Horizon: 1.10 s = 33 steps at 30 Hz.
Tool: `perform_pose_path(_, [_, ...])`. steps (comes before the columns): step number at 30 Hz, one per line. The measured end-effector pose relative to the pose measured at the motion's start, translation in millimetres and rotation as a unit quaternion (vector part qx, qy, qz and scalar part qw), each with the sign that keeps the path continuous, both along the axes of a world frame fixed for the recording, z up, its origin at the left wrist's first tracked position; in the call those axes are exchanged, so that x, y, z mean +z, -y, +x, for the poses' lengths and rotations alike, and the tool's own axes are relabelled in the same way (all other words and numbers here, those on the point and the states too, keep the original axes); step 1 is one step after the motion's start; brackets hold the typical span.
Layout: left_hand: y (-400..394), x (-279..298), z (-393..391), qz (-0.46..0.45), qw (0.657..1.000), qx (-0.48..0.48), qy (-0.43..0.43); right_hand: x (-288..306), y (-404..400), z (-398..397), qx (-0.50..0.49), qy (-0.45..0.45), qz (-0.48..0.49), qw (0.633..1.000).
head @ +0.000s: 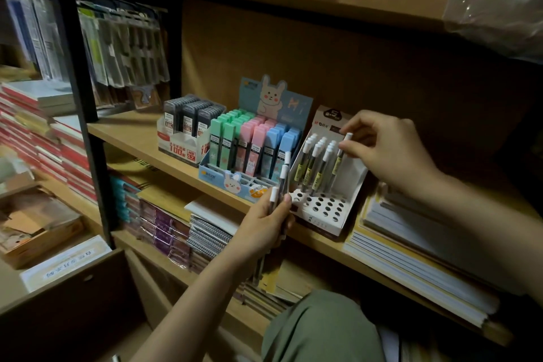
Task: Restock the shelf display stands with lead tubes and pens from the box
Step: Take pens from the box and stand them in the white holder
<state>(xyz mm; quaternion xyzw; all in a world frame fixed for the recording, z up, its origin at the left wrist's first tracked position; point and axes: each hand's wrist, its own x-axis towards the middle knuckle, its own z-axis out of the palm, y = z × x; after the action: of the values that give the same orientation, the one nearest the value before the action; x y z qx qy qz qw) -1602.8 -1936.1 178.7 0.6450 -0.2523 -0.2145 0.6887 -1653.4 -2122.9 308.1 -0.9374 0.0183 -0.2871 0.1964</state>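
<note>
1. Red-spined notebooks (44, 138) — stacked far to the left of the white pen stand, beyond the dark upright post (79, 73) of the shelving.
2. Grey lead-tube box (183, 134) — on the wooden shelf (129, 134), two displays to the left of the white pen stand; dark tubes stand upright in it.
3. Rabbit display stand (235, 176) — just to the left of the white pen stand, touching or nearly touching it; holds rows of green, pink and blue lead tubes (255, 141) under a rabbit backing card.
4. Left hand (264, 226) — in front of the white pen stand's lower left corner; fingers curled round a bundle of white-capped pens (282, 182) that points upward.
5. White pen stand (323, 209) — the landmark; a tilted tray with round holes, its rear rows filled with upright pens, its front holes open.
6. Right hand (388, 150) — above the white pen stand's right rear corner; thumb and fingertips pinch the white cap of a single pen (340, 156) standing in the rear right row.
7. Paper stacks (426, 258) — lying flat just to the right of the white pen stand.
</note>
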Motion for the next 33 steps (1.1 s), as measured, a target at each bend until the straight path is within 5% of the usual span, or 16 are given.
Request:
perform_pose_path(26, [-6, -2, -4, -0.075, 0.993, -0.071, -0.05, -7, 2, 18, -0.06, -0.022, -0.089, 0.994])
perform_pose_path(33, [-11, 4, -8, -0.058, 0.995, -0.072, -0.03, -10, 0, 18, -0.086, -0.081, -0.042, 0.992])
